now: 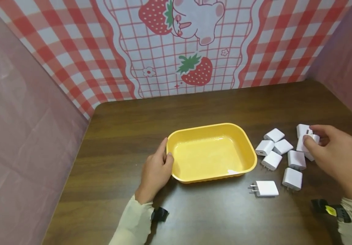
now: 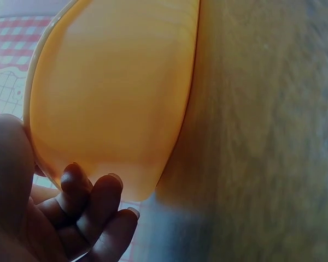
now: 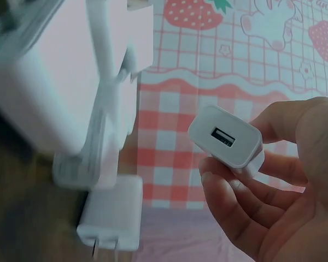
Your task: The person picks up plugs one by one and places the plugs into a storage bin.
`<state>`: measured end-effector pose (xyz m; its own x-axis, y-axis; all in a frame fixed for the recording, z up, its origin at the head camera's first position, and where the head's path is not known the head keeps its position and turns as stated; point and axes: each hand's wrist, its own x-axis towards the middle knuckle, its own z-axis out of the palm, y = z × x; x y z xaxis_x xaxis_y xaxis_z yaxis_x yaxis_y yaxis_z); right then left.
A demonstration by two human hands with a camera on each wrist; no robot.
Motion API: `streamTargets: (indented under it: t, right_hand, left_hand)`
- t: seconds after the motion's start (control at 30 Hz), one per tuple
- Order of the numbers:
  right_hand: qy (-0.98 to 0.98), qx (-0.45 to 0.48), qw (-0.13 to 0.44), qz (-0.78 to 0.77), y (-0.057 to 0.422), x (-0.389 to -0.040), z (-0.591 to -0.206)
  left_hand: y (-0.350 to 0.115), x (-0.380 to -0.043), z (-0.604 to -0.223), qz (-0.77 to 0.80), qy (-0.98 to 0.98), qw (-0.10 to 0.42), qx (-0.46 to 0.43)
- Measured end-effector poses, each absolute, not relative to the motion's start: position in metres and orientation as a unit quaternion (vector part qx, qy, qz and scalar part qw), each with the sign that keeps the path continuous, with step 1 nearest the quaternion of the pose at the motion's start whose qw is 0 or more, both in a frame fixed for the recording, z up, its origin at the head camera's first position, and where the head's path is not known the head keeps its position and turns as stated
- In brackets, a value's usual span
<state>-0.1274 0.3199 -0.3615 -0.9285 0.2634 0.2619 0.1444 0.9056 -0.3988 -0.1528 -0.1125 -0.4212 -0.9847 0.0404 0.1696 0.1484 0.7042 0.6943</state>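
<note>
Plainly white and smooth, the held charger is a small block with rounded edges, a dark rectangular port set in the end that faces the right wrist camera. It is at the right side of the table, above other white chargers, some showing metal prongs. The right hand pinches it between thumb and fingers, the gap no wider than the block itself. At mid-table sits a glossy yellow tray, a rounded rectangle with a raised rim and bare floor, its outer wall looking orange from the left wrist. The left hand grips its left end, the thumb at the rim and some fingers bent beside the outer wall; exactly which fingertips touch it, I cannot tell.
</note>
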Motion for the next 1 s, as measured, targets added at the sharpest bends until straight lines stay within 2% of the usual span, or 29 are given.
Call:
streamTargets:
  t: [0.23, 0.43, 0.8, 1.0]
  right_hand:
    - [-0.964, -0.082, 0.145, 0.208, 0.309, -0.136, -0.359]
    - [-0.964, -0.059, 0.109, 0.235, 0.294, -0.141, -0.36]
    - [-0.965, 0.006, 0.085, 0.249, 0.265, -0.152, -0.356]
    - [-0.962, 0.039, 0.098, 0.25, 0.244, -0.164, -0.351]
  left_hand:
    - [-0.111, -0.155, -0.423, -0.382, -0.92, 0.065, -0.059]
    - [-0.112, -0.155, -0.424, -0.383, -0.92, 0.061, -0.055]
    - [-0.113, -0.152, -0.423, -0.369, -0.925, 0.08, -0.05]
    - [-0.115, -0.153, -0.422, -0.358, -0.927, 0.097, -0.062]
